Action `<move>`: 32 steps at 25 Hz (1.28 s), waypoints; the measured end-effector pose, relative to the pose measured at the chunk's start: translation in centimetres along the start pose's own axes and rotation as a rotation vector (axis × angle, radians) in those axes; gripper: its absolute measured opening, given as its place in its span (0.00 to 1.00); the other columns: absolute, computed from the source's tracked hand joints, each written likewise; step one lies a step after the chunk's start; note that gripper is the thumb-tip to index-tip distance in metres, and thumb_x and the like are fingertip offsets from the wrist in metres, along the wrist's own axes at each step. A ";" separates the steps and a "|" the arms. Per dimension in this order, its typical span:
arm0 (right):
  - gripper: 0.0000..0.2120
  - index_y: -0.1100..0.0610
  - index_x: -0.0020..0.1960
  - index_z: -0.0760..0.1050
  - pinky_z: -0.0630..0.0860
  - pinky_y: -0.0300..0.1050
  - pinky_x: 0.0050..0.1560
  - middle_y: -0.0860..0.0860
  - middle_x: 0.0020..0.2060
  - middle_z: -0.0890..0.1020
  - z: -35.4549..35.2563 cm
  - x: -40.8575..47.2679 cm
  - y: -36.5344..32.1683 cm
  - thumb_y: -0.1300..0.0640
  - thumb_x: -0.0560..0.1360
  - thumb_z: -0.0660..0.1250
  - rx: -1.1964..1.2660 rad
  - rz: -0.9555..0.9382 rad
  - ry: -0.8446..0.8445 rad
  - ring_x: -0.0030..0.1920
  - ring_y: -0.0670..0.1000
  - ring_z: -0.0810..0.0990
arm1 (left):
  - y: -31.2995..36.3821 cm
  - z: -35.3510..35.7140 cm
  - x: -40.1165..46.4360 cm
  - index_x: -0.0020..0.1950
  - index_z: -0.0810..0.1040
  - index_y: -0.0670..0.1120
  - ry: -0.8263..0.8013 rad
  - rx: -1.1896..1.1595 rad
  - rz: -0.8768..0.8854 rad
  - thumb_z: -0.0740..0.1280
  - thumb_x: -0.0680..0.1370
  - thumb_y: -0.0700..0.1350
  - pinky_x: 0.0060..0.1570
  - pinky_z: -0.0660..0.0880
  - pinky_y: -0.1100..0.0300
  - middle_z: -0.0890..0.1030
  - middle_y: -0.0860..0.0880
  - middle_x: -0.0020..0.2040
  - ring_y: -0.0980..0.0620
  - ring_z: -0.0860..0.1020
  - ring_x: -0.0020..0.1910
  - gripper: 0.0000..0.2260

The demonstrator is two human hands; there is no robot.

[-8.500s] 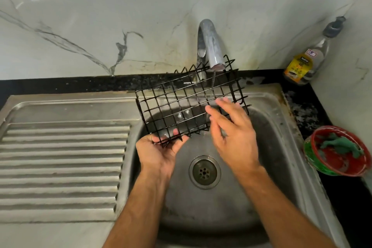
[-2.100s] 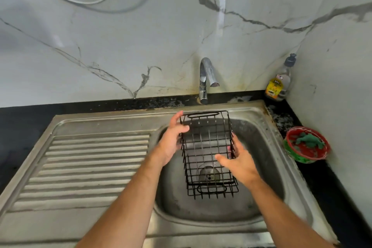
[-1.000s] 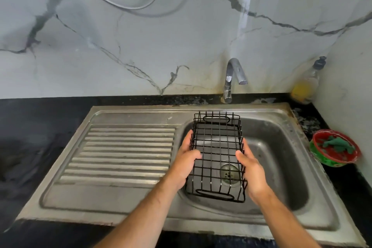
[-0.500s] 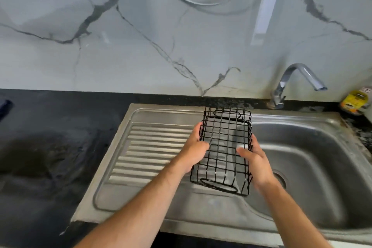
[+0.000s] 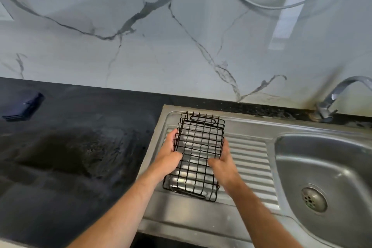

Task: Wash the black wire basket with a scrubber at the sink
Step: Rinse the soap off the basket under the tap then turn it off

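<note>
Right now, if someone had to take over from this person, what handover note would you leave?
Left hand and right hand each grip a long side of the black wire basket, held over the ribbed drainboard, left of the sink bowl.
No water runs from the tap; no scrubber is in view.
Whether scrubbing is done cannot be told.
Likely left: set the basket down to drain.

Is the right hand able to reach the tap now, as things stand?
Probably not at once. The right hand grips the black wire basket over the ribbed drainboard, and the tap stands beyond the sink bowl. Nothing blocks the way.
</note>
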State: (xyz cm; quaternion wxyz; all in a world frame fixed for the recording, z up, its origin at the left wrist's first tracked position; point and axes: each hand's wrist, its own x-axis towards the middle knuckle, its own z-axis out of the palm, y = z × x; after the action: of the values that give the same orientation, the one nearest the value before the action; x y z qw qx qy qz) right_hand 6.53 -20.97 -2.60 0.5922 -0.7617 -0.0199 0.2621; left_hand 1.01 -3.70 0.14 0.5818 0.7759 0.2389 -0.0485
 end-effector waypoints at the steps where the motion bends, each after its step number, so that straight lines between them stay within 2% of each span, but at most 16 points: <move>1: 0.42 0.46 0.82 0.40 0.69 0.49 0.69 0.52 0.80 0.57 0.7 0.2 -0.2 0.66 0.78 0.61 -0.020 0.015 -0.015 0.73 0.60 0.68 | -0.3 -0.7 0.0 0.82 0.53 0.61 0.002 -0.003 -0.007 0.56 0.75 0.27 0.79 0.53 0.53 0.53 0.54 0.84 0.54 0.53 0.81 0.42; 3: 0.42 0.47 0.82 0.40 0.73 0.52 0.63 0.54 0.79 0.59 1.7 0.8 -0.3 0.68 0.78 0.60 -0.064 0.021 -0.018 0.69 0.64 0.70 | -0.6 -1.7 0.2 0.82 0.53 0.59 0.005 -0.006 -0.022 0.56 0.76 0.27 0.72 0.56 0.60 0.55 0.54 0.83 0.56 0.57 0.78 0.41; 5: 0.44 0.45 0.81 0.41 0.76 0.55 0.61 0.53 0.76 0.66 2.8 1.5 -0.7 0.66 0.76 0.62 -0.084 0.015 -0.028 0.66 0.63 0.74 | -1.0 -2.6 0.4 0.82 0.54 0.57 0.023 -0.016 -0.025 0.56 0.76 0.28 0.68 0.58 0.63 0.59 0.53 0.82 0.59 0.60 0.73 0.39; 8: 0.45 0.42 0.81 0.44 0.74 0.53 0.68 0.52 0.77 0.66 3.7 3.0 -0.5 0.64 0.72 0.63 -0.073 -0.002 -0.063 0.69 0.54 0.74 | -1.4 -3.4 1.1 0.83 0.56 0.55 0.056 -0.039 -0.045 0.56 0.76 0.28 0.69 0.59 0.63 0.63 0.55 0.79 0.61 0.62 0.71 0.38; 11: 0.44 0.44 0.81 0.45 0.82 0.51 0.54 0.51 0.75 0.68 4.3 3.2 -0.8 0.66 0.74 0.63 -0.066 0.018 -0.066 0.56 0.55 0.83 | -1.9 -4.0 1.7 0.82 0.57 0.56 0.065 -0.044 -0.059 0.57 0.76 0.28 0.73 0.63 0.58 0.65 0.56 0.78 0.56 0.66 0.73 0.38; 13: 0.43 0.46 0.82 0.44 0.80 0.52 0.54 0.50 0.70 0.74 4.7 3.4 -0.4 0.65 0.75 0.62 -0.092 0.033 -0.048 0.54 0.58 0.83 | -2.1 -4.3 1.8 0.82 0.57 0.55 0.060 -0.041 -0.062 0.57 0.77 0.28 0.74 0.66 0.55 0.67 0.56 0.77 0.54 0.69 0.72 0.38; 15: 0.44 0.45 0.82 0.42 0.80 0.51 0.55 0.46 0.72 0.71 5.0 3.2 -0.4 0.62 0.74 0.63 -0.077 0.028 -0.050 0.44 0.50 0.82 | -2.3 -4.4 1.5 0.82 0.56 0.55 0.062 -0.052 -0.062 0.57 0.78 0.28 0.68 0.66 0.61 0.68 0.60 0.72 0.58 0.70 0.68 0.37; 17: 0.44 0.43 0.81 0.41 0.80 0.51 0.54 0.48 0.76 0.66 5.0 3.4 0.2 0.60 0.74 0.62 -0.071 0.027 -0.042 0.39 0.44 0.78 | -2.4 -4.4 1.3 0.82 0.56 0.56 0.062 -0.055 -0.060 0.57 0.79 0.28 0.64 0.65 0.64 0.68 0.61 0.70 0.61 0.70 0.66 0.37; 20: 0.43 0.44 0.81 0.41 0.79 0.43 0.38 0.48 0.76 0.66 5.2 3.5 0.7 0.63 0.78 0.62 -0.051 0.021 -0.037 0.34 0.42 0.79 | -2.8 -4.3 1.3 0.82 0.56 0.57 0.073 -0.056 -0.045 0.57 0.79 0.28 0.63 0.67 0.67 0.70 0.62 0.67 0.63 0.72 0.64 0.36; 22: 0.44 0.40 0.81 0.39 0.78 0.42 0.42 0.49 0.78 0.62 5.4 3.1 0.9 0.60 0.76 0.63 -0.064 -0.036 -0.025 0.39 0.41 0.80 | -2.9 -4.3 1.4 0.82 0.56 0.56 0.083 -0.051 -0.040 0.58 0.79 0.29 0.67 0.68 0.63 0.71 0.60 0.69 0.61 0.72 0.66 0.36; 24: 0.45 0.38 0.80 0.38 0.77 0.35 0.54 0.47 0.80 0.55 5.4 2.6 0.8 0.60 0.75 0.63 -0.126 -0.145 -0.002 0.61 0.47 0.79 | -3.0 -4.2 1.5 0.82 0.57 0.56 0.085 -0.046 -0.036 0.58 0.79 0.29 0.67 0.68 0.63 0.72 0.60 0.68 0.62 0.73 0.64 0.36; 26: 0.42 0.42 0.81 0.41 0.72 0.24 0.49 0.43 0.81 0.47 5.3 2.0 0.1 0.64 0.78 0.62 -0.203 -0.193 0.011 0.72 0.54 0.69 | -3.0 -4.2 1.5 0.81 0.58 0.55 0.081 -0.048 -0.027 0.58 0.79 0.29 0.62 0.67 0.68 0.73 0.63 0.65 0.68 0.73 0.60 0.35; 28: 0.39 0.43 0.81 0.44 0.72 0.23 0.44 0.40 0.80 0.44 5.1 1.6 -0.1 0.63 0.80 0.62 -0.266 -0.190 0.021 0.72 0.62 0.65 | -3.1 -4.1 1.6 0.81 0.59 0.56 0.083 -0.055 -0.023 0.58 0.79 0.29 0.56 0.67 0.74 0.74 0.65 0.64 0.73 0.72 0.56 0.35; 29: 0.39 0.44 0.81 0.44 0.72 0.23 0.46 0.40 0.80 0.44 4.9 1.4 -0.1 0.62 0.81 0.62 -0.293 -0.197 0.028 0.71 0.64 0.64 | -3.1 -4.0 1.6 0.81 0.59 0.55 0.084 -0.054 -0.024 0.58 0.79 0.29 0.52 0.68 0.77 0.73 0.67 0.62 0.75 0.72 0.54 0.34; 31: 0.38 0.43 0.81 0.44 0.71 0.29 0.55 0.40 0.80 0.44 4.4 1.4 -0.1 0.59 0.81 0.63 -0.365 -0.208 0.027 0.69 0.61 0.69 | -3.0 -4.0 1.5 0.81 0.59 0.55 0.085 -0.041 -0.018 0.58 0.80 0.28 0.47 0.69 0.80 0.72 0.67 0.62 0.77 0.71 0.53 0.34; 32: 0.38 0.44 0.82 0.43 0.72 0.33 0.56 0.41 0.80 0.44 4.3 1.5 -0.2 0.56 0.81 0.63 -0.426 -0.210 0.016 0.65 0.54 0.76 | -3.0 -4.0 1.5 0.82 0.58 0.54 0.085 -0.033 -0.013 0.58 0.80 0.28 0.46 0.69 0.81 0.72 0.65 0.63 0.76 0.71 0.53 0.34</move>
State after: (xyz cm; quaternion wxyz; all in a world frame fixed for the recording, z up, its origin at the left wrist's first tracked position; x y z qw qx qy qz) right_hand 6.04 -16.58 -3.68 0.4422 -0.8653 -0.1491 0.1832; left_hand 0.27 1.10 -1.75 0.5833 0.7662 0.2692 -0.0152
